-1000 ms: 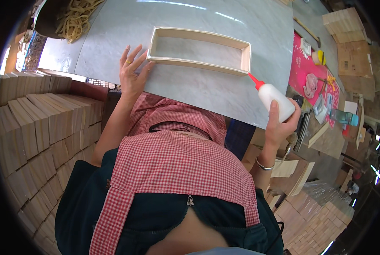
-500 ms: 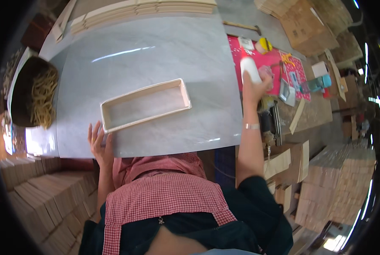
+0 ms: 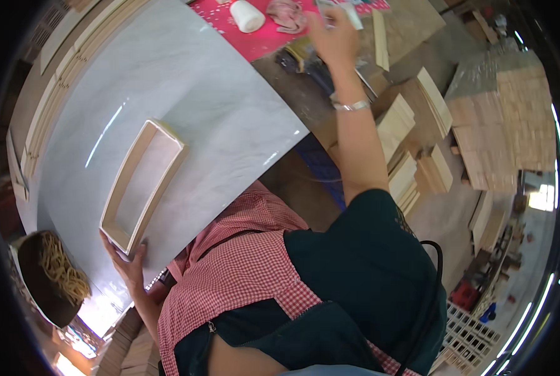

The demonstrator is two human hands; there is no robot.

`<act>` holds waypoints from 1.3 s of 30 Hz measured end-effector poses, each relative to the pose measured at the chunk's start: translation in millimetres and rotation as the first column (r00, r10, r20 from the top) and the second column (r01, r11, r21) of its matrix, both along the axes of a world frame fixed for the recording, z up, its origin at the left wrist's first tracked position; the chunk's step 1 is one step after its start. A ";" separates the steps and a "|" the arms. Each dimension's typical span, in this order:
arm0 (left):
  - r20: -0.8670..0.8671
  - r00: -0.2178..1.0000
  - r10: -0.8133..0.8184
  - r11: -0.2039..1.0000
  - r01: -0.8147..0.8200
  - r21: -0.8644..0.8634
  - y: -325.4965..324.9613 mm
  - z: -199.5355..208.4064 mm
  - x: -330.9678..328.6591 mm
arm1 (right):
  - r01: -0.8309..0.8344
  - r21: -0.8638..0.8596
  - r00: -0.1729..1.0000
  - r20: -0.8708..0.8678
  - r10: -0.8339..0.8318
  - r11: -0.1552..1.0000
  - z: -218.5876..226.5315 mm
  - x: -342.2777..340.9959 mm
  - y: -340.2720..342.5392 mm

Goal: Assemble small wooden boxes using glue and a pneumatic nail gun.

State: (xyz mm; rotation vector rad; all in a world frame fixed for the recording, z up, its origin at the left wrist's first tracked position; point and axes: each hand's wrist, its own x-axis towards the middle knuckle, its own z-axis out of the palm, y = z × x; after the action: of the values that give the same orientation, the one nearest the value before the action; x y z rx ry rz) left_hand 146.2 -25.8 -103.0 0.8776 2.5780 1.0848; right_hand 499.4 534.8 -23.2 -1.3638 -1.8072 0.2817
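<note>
An open wooden frame (image 3: pixel 112 199), long and rectangular with pale thin walls, lies on the grey tabletop (image 3: pixel 230 106). My left hand (image 3: pixel 128 268) is closed on its near end, fingers at one corner and thumb at the other. Out to the far right, my right hand (image 3: pixel 338 41) is over the side bench, beside a small grey and white item (image 3: pixel 353 15). Motion blurs its fingers, so whether it grips that item cannot be made out. A white bottle (image 3: pixel 247 17) is on the pink cloth (image 3: pixel 220 19), apart from the hand, next to a crumpled pink rag (image 3: pixel 286 15).
Long wooden strips (image 3: pixel 51 88) line the table's far left edge. A dark bin of rubber bands (image 3: pixel 45 282) stands at the near left. Stacked wooden boards (image 3: pixel 518 119) and loose panels (image 3: pixel 396 125) are on the right, with a white plastic crate (image 3: pixel 471 338) lower down.
My right hand has let go of the white bottle and moved away from it. The view has swung right. My left hand has closed round the frame's near end.
</note>
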 end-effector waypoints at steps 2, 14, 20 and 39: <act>-0.058 0.993 -0.104 0.994 0.103 -0.036 5.9 2.9 -18.1 | 0.270 0.067 0.956 -0.139 -0.259 0.961 12.6 76.5 -38.2; 0.105 0.934 -0.341 0.933 0.350 -0.080 18.1 4.0 -51.5 | 0.724 -0.460 0.689 0.500 -0.524 0.513 -103.3 231.9 -152.2; 0.097 0.942 -0.323 0.943 0.329 -0.057 10.7 1.0 -42.1 | 0.730 -0.408 0.679 0.345 -0.648 0.548 -113.0 258.2 -148.7; -0.006 0.987 -0.160 0.982 0.160 0.097 -23.5 42.4 12.8 | -0.443 0.374 0.896 0.185 0.403 0.815 29.7 -23.6 -155.2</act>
State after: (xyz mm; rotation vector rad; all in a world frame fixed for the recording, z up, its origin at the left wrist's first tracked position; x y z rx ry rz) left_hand 159.0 -49.3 -60.6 1.0854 2.4213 1.1704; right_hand 475.8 379.6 6.5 -0.6815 -2.1004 0.0577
